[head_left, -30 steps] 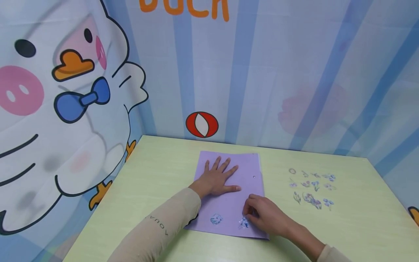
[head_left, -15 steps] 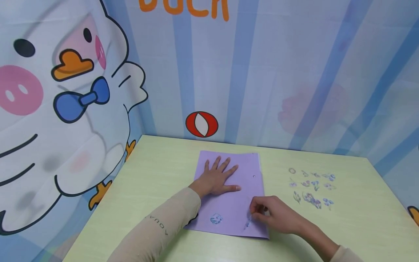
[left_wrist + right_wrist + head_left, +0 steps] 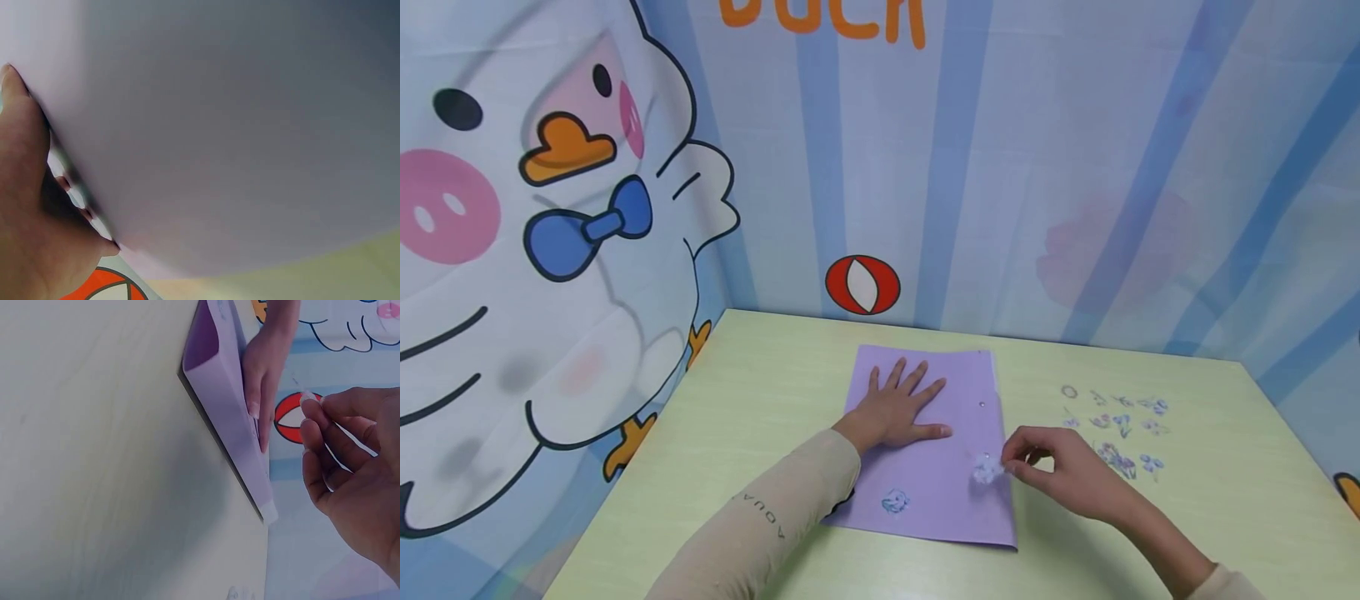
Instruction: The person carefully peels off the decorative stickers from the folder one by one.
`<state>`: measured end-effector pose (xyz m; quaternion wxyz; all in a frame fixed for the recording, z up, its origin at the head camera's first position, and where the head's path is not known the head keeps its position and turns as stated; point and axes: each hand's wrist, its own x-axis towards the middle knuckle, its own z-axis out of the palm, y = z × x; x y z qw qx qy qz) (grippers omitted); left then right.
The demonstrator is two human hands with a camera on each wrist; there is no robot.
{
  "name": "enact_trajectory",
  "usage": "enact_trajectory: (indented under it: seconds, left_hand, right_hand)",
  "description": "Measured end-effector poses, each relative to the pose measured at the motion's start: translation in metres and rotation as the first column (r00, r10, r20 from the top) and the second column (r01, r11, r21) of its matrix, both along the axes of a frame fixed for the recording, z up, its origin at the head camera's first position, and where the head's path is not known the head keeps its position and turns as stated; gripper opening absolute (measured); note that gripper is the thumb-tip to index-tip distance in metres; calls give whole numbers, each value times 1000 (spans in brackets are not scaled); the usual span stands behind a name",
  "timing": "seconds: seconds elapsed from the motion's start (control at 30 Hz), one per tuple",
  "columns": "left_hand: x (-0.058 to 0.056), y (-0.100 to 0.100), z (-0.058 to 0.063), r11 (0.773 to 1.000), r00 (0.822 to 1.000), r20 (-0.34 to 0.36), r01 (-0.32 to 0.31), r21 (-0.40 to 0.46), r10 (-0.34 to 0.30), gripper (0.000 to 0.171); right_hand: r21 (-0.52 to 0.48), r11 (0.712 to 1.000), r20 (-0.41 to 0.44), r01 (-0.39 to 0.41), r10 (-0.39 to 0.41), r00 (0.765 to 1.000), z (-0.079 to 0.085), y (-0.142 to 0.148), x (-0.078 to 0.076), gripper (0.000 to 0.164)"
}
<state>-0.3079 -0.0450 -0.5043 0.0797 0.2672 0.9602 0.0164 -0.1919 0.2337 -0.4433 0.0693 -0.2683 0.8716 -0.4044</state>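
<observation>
A purple folder point(image 3: 940, 492) lies on the table, and my left hand point(image 3: 895, 412) rests on it with fingers spread. One blue flower-like sticker point(image 3: 895, 501) is on the folder's near left part. Between thumb and forefinger my right hand point(image 3: 1067, 471) pinches a small see-through sticker point(image 3: 987, 469), held over the folder's right edge. In the right wrist view, the right hand point(image 3: 356, 456) has its fingertips together, the folder point(image 3: 228, 406) gapes at one end, and the left hand point(image 3: 269, 369) lies on top. The left wrist view is mostly filled by the folder's blurred surface point(image 3: 219, 125).
Several small flower stickers point(image 3: 1120, 458) lie in rows on the pale table point(image 3: 1217, 517), right of the folder; my right hand covers part of them. A printed cloth backdrop point(image 3: 880, 167) rises behind the table. One small round stud point(image 3: 982, 404) shows on the folder.
My right hand has lifted the sticker off the folder's near right part and carried it up and to the right. The left hand has stayed in place.
</observation>
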Motion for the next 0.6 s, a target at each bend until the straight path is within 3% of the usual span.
enact_trajectory:
  seconds: [0.37, 0.6]
  left_hand:
    - [-1, 0, -1, 1000, 1000, 6, 5, 7, -5, 92]
    - [0, -1, 0, 1000, 1000, 2, 3, 8, -3, 92]
  right_hand:
    - [-8, 980, -46, 200, -200, 979, 2, 27, -6, 8]
    - [34, 959, -158, 282, -274, 949, 10, 63, -13, 12]
